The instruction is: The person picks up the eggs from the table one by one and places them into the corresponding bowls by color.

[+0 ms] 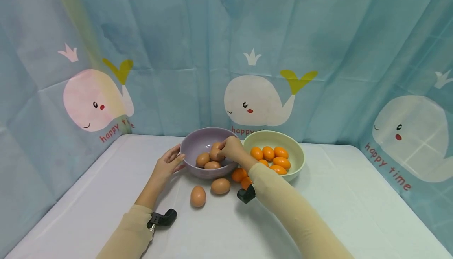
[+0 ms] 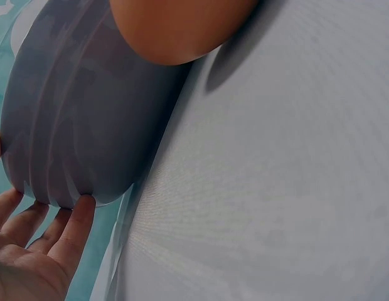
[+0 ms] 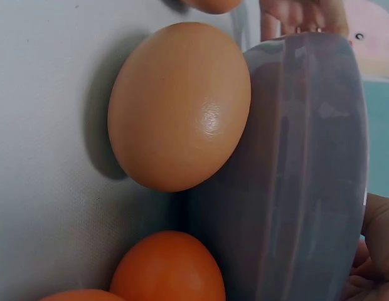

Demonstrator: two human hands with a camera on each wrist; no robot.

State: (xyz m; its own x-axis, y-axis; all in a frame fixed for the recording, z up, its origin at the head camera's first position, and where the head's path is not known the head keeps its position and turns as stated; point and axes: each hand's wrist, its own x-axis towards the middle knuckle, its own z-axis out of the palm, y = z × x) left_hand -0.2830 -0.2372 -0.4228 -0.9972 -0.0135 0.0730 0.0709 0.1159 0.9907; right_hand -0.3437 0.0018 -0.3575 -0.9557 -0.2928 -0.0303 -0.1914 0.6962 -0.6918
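A purple bowl stands near the back of the table with several brown eggs inside. My left hand touches its left side; in the left wrist view the extended fingertips rest against the outer wall. Reaching over the bowl's right rim, my right hand pinches a brown egg among the others, partly hidden by the fingers. Two more eggs lie on the table in front: one egg at left, another egg close to the bowl.
Right of the purple bowl stands a light green bowl holding several orange oval fruits. Two similar orange fruits lie on the white table between the bowls, partly under my right forearm. A blue whale-print curtain hangs behind.
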